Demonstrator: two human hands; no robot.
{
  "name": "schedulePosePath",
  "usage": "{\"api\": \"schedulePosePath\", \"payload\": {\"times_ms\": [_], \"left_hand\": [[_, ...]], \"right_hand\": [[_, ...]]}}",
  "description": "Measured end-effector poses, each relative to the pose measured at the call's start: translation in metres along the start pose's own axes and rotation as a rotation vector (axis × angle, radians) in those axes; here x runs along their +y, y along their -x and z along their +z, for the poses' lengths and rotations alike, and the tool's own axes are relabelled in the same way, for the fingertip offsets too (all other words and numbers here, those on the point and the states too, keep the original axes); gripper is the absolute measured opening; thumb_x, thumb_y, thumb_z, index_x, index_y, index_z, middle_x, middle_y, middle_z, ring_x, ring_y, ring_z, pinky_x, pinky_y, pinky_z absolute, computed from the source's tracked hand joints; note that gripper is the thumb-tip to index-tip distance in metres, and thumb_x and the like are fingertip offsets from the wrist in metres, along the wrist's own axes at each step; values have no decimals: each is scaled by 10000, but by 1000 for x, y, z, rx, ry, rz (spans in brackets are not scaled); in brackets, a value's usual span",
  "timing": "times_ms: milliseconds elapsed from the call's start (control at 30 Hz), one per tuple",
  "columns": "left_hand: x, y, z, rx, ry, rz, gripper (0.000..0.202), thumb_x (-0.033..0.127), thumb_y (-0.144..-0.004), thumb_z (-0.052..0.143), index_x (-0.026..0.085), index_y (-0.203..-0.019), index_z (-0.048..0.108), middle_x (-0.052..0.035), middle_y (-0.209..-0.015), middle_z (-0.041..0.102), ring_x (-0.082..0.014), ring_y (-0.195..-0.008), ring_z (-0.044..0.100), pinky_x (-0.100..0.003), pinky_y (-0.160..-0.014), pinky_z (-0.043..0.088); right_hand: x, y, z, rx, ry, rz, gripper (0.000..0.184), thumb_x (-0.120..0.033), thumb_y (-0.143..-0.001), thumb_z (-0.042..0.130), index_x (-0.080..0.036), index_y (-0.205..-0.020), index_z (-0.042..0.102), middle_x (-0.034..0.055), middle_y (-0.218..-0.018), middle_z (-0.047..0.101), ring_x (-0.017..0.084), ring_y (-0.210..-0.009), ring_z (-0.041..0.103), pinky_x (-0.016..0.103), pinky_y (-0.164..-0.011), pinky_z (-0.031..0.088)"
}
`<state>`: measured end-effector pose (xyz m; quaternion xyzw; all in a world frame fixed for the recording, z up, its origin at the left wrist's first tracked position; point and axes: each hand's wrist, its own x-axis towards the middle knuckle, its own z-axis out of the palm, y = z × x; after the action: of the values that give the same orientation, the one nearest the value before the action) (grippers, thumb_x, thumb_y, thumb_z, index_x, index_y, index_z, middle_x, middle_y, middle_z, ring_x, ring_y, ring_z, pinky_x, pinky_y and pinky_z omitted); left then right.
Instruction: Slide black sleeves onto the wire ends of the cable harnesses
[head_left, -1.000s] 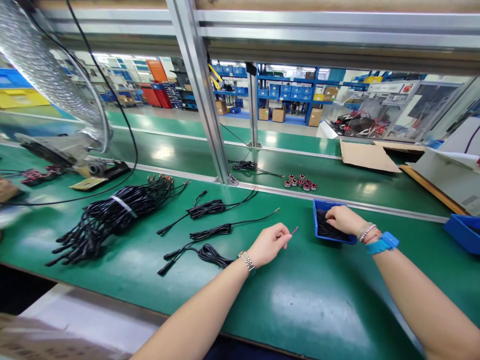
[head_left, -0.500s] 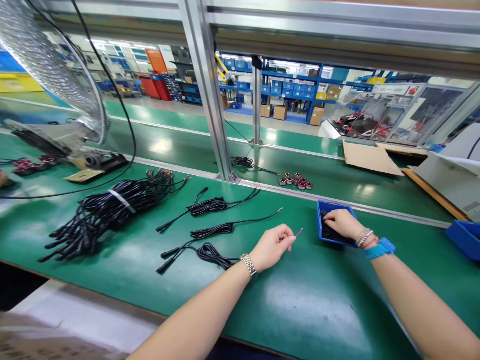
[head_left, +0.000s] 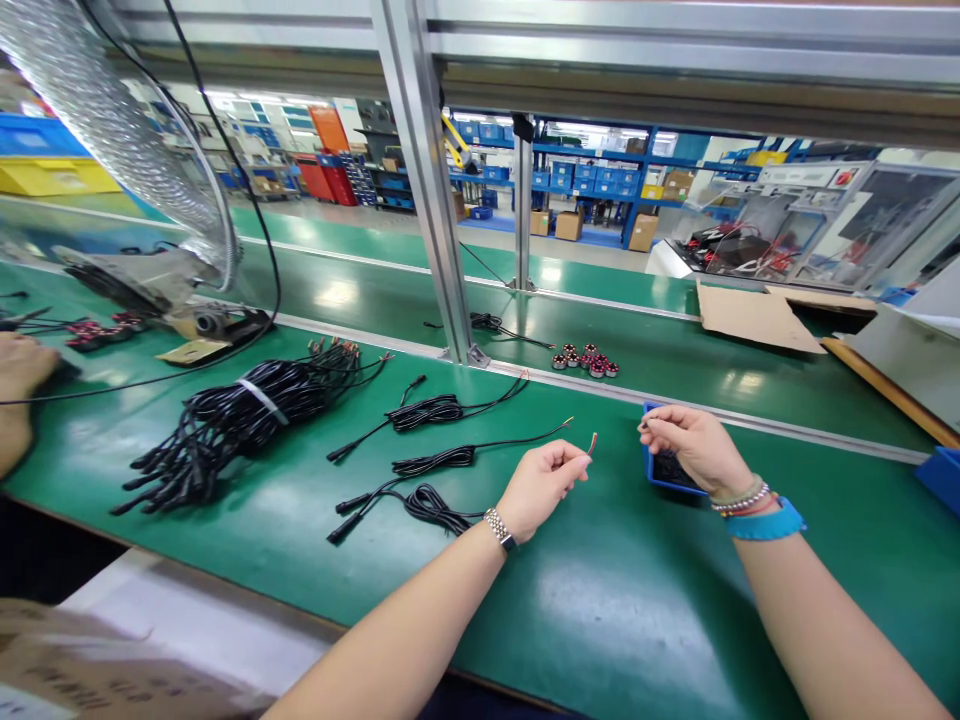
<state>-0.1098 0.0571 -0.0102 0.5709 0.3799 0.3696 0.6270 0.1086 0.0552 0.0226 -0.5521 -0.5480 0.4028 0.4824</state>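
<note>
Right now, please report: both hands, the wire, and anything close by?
Left hand pinching wire. Right hand at bin, its hold unclear. Coiled cables lying left of left hand.

With twelve straight ahead of the worker, I see the left forearm slanting between one and two o'clock, the left hand curled, thumb against fingers, aiming near two. The right forearm angles toward eleven; the right hand pinches its fingertips toward ten.

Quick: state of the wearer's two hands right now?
Left hand: closed, pinching a thin red wire end.
Right hand: pinched closed above the blue bin; any item held is too small to identify.
</note>
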Motion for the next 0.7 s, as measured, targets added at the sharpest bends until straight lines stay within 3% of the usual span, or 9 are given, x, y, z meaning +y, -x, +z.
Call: {"api": "schedulePosePath", "payload": {"times_ms": [100, 200, 700], "left_hand": [[3, 0, -1, 47, 47, 19, 229, 358, -708, 591, 135, -718, 538, 8, -631, 537, -62, -512, 411, -183, -466, 322], [3, 1, -1, 33, 36, 26, 224, 352, -704, 598, 137, -699, 534, 17, -606, 518, -59, -501, 401, -187, -467, 320], [4, 4, 2, -4, -20, 16, 226, 347, -689, 619, 136, -678, 537, 43, -575, 485, -52, -490, 355, -197, -495, 296]], "right_hand": [[-10, 7, 35, -20, -126, -43, 217, -310, -672, 653, -117, -765, 617, 39, -655, 633, 103, -540, 565, 237, -529, 458], [-14, 14, 55, -23, -128, -77, 201, -313, -708, 620, -125, -779, 620, 34, -649, 637, 106, -547, 572, 254, -548, 469], [-26, 26, 55, -58, 23, -152, 153, -277, -723, 580, -142, -777, 628, 23, -644, 632, 104, -553, 560, 253, -552, 472]]}}
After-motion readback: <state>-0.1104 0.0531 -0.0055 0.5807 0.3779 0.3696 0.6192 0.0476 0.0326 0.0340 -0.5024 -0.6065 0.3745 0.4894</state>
